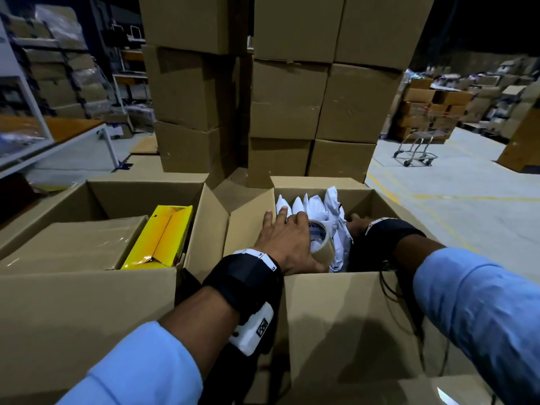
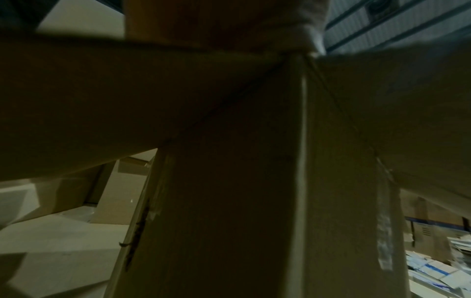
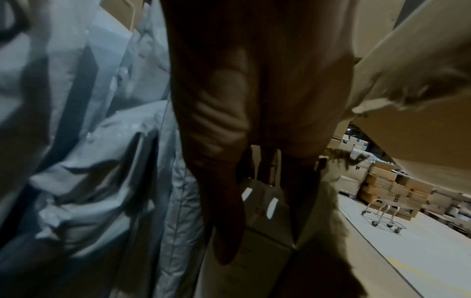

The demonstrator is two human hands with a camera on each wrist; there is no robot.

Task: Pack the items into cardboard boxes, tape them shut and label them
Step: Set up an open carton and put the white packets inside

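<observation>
My left hand (image 1: 287,239) is down in the open box (image 1: 344,311), thumb and fingers wrapped on the tape roll (image 1: 320,239). Right hand (image 3: 242,121) is in there too, fingers straight beside the white bags (image 1: 318,210), gripping nothing. Next box over to the left has a yellow carton (image 1: 160,238).

Matt cardboard box (image 1: 336,317); glossy tape roll (image 1: 321,241); crinkled plastic bags (image 1: 336,211).
</observation>
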